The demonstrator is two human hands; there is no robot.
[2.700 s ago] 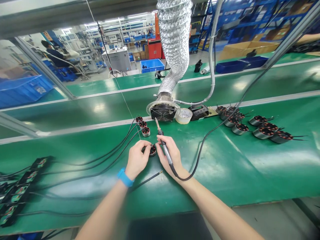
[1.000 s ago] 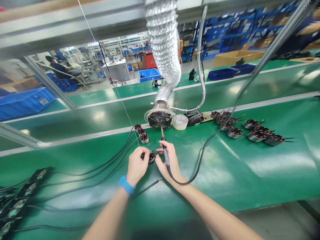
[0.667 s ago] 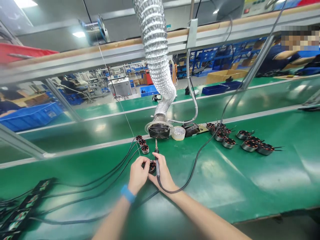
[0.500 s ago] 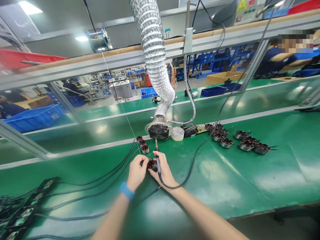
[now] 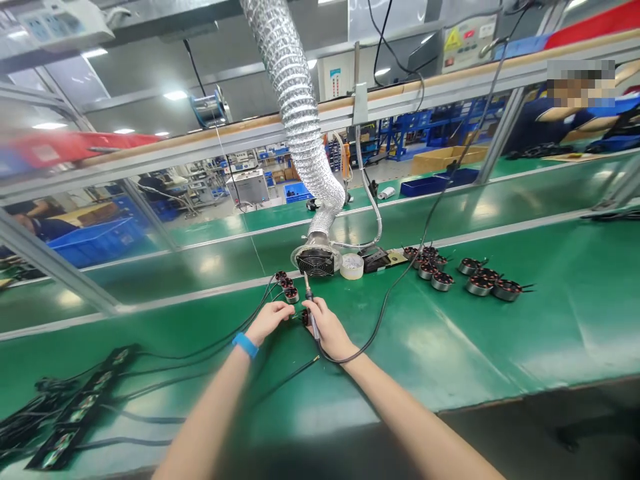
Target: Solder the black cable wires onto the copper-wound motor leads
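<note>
My right hand (image 5: 331, 330) is closed around a soldering iron (image 5: 311, 312), its tip pointing up and away towards the fan. The same hand holds a small round motor (image 5: 305, 318), mostly hidden by the fingers. My left hand (image 5: 270, 321), with a blue band at the wrist, is pinched shut just left of the motor. A thin solder wire (image 5: 257, 250) runs down from a spool (image 5: 210, 110) towards its fingertips; the contact itself is too small to make out. Short thin leads show between the fingertips and the motor.
A fume fan (image 5: 318, 262) hangs from a silver duct (image 5: 300, 100). Beside it stands a round white tub (image 5: 352, 267). Several motors (image 5: 480, 281) sit at right; cabled ones (image 5: 291, 294) stand near my left hand. A black strip with circuit boards (image 5: 85, 407) lies at left.
My left hand has shifted slightly left, away from the motor. My right hand has turned the motor, which is now more hidden. The camera view has shifted, too.
</note>
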